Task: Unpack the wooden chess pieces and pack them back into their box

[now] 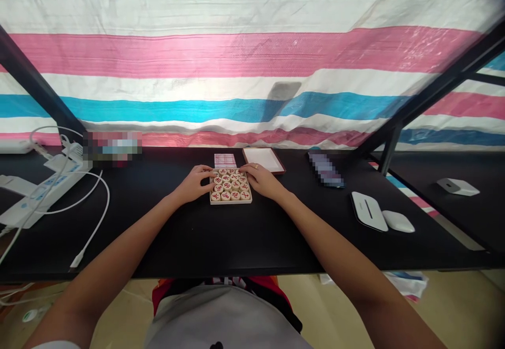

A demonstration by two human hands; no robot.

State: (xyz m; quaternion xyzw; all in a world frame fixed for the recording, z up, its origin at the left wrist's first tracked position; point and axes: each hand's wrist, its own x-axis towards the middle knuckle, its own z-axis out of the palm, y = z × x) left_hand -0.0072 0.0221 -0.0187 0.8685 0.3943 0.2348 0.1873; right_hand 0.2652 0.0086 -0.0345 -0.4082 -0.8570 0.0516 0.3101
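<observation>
A shallow white box (231, 202) lies flat on the black desk, filled with several rows of round, cream Chinese chess pieces (235, 185) marked with red characters. My left hand (195, 184) grips the box at its upper left, fingers curved over the corner and thumb on the left side. On the opposite side, my right hand (262, 180) holds the upper right corner, its fingertips at the top row of pieces. The right fingers partly cover that corner. Just behind the box are a folded paper chessboard (224, 160) with red lines and an upturned box lid (263, 159) with a reddish-brown rim.
White power strips (49, 193) and a loose cable (106, 201) occupy the desk's left side. To the right are a blurred phone (325, 169), a white flat case (369, 211) and a white rounded case (398, 221). Striped sheeting (197, 54) hangs behind; dark metal legs (426, 83) slant at both sides.
</observation>
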